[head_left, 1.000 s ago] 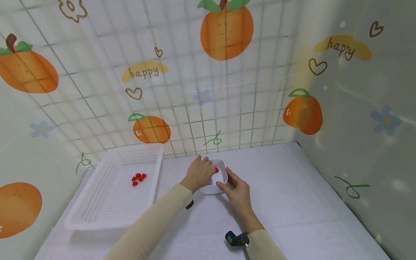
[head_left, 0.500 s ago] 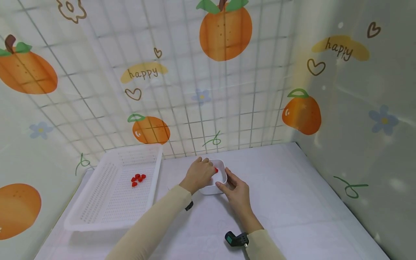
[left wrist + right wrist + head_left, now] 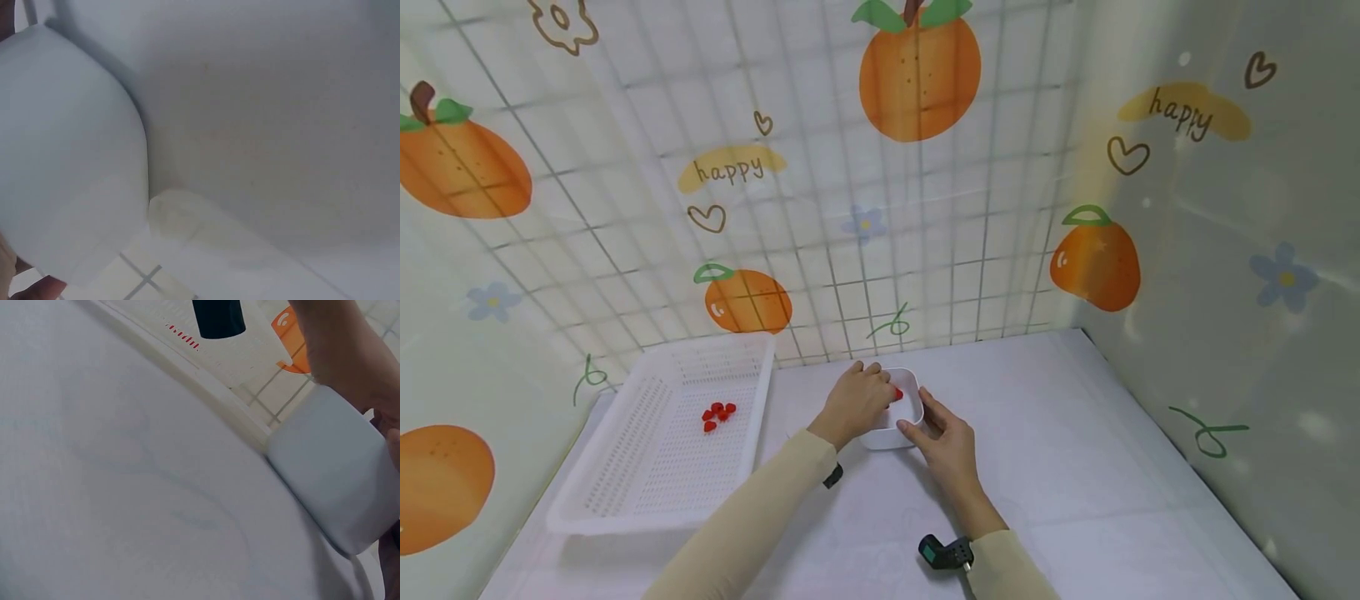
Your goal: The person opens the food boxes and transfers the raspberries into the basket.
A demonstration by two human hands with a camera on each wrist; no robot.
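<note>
In the head view a small white box (image 3: 887,438) with rounded corners sits on the table. My left hand (image 3: 853,404) reaches over its left side with bent fingers dipping inside. A small red piece (image 3: 898,394) shows right beside those fingers, and the fingertips are hidden. I cannot tell whether the left hand pinches a piece. My right hand (image 3: 950,446) holds the box by its right side, thumb at the near corner and fingers along the rim. The box's pale outer wall (image 3: 69,156) fills the left of the left wrist view and stands at the right of the right wrist view.
A large white perforated basket (image 3: 647,525) stands on the left of the white-covered table (image 3: 1075,483). Several small red pieces (image 3: 718,412) lie on its bottom. Behind the table rises a grid wall (image 3: 940,242) under a printed sheet with oranges. Each wrist wears a black camera (image 3: 946,552).
The left hand has shifted very slightly left and toward me, its fingers still in the box. The right hand and the box keep their places.
</note>
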